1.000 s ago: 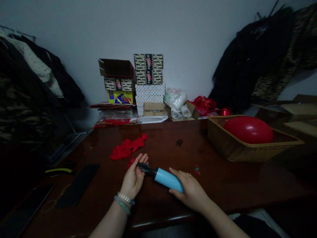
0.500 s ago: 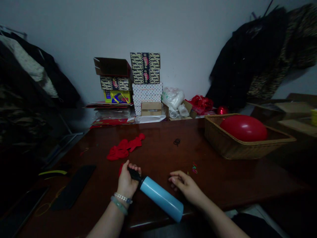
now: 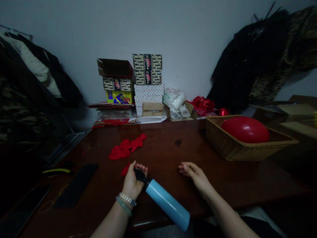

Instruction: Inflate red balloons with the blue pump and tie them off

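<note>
My left hand (image 3: 135,180) is wrapped round the black end (image 3: 140,176) of a blue balloon pump (image 3: 168,205), which slants down to the right over the table's front edge. A piece of red balloon (image 3: 125,169) shows just behind that hand; whether it is joined to the pump is hidden. My right hand (image 3: 194,173) hovers low over the table to the pump's right, fingers curled and pressed together. What is in those fingers, if anything, cannot be made out. Several limp red balloons (image 3: 126,147) lie beyond my left hand.
A wicker basket (image 3: 230,148) holding an inflated red balloon (image 3: 245,129) stands at the right. Black bands (image 3: 178,142) lie mid-table. On the left are a dark flat object (image 3: 76,185) and a phone-like slab (image 3: 27,208). Stacked boxes (image 3: 148,92) line the wall.
My right hand has moved a little right and now covers the spot where small coloured bands lay. My left hand and the pump have shifted slightly right in view, partly as the whole view shifts.
</note>
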Motion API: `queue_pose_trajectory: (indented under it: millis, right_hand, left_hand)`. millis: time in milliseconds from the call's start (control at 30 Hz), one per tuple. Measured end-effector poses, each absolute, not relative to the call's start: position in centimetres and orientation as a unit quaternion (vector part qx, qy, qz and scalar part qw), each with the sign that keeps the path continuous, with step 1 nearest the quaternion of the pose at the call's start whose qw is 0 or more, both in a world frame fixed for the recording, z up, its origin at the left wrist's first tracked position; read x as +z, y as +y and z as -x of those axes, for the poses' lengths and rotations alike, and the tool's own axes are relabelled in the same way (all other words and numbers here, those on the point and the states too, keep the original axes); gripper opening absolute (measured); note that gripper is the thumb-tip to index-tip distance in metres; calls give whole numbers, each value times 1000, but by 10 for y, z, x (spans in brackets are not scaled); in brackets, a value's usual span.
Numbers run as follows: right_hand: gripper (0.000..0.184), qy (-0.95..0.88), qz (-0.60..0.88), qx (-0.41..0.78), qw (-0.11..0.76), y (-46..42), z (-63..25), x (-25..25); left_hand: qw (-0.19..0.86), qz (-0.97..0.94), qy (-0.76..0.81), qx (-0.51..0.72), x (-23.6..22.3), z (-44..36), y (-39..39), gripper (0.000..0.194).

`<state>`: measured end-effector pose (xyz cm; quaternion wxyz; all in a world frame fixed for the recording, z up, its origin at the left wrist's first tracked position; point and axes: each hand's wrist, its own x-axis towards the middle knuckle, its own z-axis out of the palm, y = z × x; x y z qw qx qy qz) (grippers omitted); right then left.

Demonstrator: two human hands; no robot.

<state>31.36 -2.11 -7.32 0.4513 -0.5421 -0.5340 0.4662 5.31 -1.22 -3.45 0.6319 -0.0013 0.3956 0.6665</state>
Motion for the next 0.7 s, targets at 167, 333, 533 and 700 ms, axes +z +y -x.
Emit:
queue_pose_trajectory:
  millis: [167,333,533,700]
  right_hand:
    - [53,-673,427,531,287,-62,-269,-56]
    - [63,-758,454,407,231,-72,-255,-39]
    - [63,-793,482,283,243,-61,-256,-39]
    - [64,-798,513,200,245,-58,-258,-42]
  left_hand:
    - [620,3,384,684,-35,-58,-13,20]
    - [632,-19,357,687,-35,-52,-8,20]
    - [608,-41,369,702,-36,-41,-3,9]
    - [610,-34,331,719,-33,-32,-1,21]
